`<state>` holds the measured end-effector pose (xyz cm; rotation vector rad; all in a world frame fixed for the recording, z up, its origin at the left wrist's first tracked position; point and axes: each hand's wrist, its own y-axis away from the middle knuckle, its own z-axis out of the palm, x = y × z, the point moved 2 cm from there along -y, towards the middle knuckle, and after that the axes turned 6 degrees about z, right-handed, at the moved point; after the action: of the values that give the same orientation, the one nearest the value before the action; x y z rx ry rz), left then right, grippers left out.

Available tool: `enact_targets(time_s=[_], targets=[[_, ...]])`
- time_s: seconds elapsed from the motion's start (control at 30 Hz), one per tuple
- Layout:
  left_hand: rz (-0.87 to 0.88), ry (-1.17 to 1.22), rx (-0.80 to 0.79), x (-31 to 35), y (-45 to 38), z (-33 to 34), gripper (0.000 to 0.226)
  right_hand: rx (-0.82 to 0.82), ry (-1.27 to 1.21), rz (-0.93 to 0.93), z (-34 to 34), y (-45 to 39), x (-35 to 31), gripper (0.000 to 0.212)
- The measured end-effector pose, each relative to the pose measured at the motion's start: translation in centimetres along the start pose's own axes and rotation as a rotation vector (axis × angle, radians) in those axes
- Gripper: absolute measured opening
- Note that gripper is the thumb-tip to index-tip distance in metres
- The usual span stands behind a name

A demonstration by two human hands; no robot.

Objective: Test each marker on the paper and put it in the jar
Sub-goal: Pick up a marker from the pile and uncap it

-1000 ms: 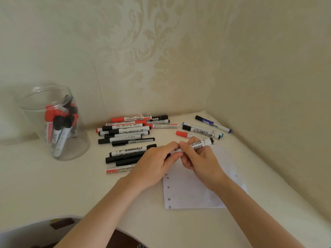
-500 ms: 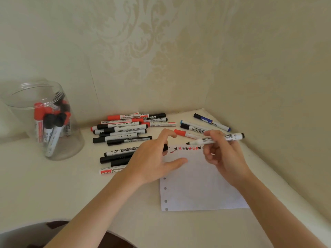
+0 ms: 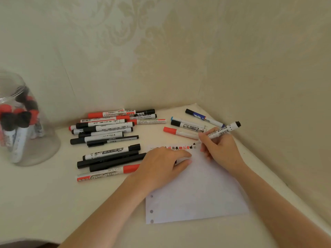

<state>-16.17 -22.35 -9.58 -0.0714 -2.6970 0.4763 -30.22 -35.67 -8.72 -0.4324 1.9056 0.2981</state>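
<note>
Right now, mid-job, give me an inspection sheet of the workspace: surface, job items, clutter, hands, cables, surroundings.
Surface: pale table set in a wall corner.
Job's things: punched paper lies flat, with a row of red and black test marks along its top edge. The clear jar at far left already holds red- and black-capped markers. Untested markers lie capped in a pile; four more lie near the corner.
Clutter: nothing seen.
Hands: left hand rests on the paper, fingers straight. Right hand grips a whiteboard marker, tip at the row's end.
Cables: nothing seen.
Surroundings: patterned wallpaper on both walls.
</note>
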Motion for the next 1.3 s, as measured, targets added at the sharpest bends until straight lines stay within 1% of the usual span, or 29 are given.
enact_targets(time_s=[0.1,0.17,0.27,0.57,0.7,0.87,1.0,1.1,1.3], targets=[[-0.024,-0.014,0.008,-0.47,-0.04,0.33,0.028,0.078,0.037,0.006,-0.24,-0.19,0.99,0.029],[-0.04,-0.039,0.015,-0.56,-0.32,0.48,0.028,0.097,0.04,0.006,-0.26,-0.41,1.18,0.029],[-0.074,-0.093,-0.017,-0.35,-0.62,0.55,0.029,0.12,0.025,0.005,-0.51,-0.57,1.32,0.027],[-0.073,-0.123,0.005,-0.53,-0.72,0.9,0.026,0.086,-0.053,0.041,-0.46,-0.54,1.34,0.021],[-0.077,-0.115,0.018,-0.41,-0.8,0.88,0.025,0.071,-0.029,0.035,-0.49,-0.43,1.31,0.023],[-0.096,-0.108,-0.001,-0.32,-0.8,0.91,0.025,0.094,-0.058,0.061,-0.5,-0.45,1.26,0.02],[-0.095,-0.098,0.011,-0.4,-0.73,0.91,0.025,0.071,-0.05,0.054,-0.43,-0.25,1.11,0.022],[-0.088,-0.096,0.021,-0.53,-0.71,1.06,0.025,0.095,-0.015,0.044,-0.49,-0.16,0.94,0.021],[-0.077,-0.085,0.026,-0.47,-0.66,1.01,0.025,0.086,-0.048,0.035,-0.51,-0.13,1.09,0.025]])
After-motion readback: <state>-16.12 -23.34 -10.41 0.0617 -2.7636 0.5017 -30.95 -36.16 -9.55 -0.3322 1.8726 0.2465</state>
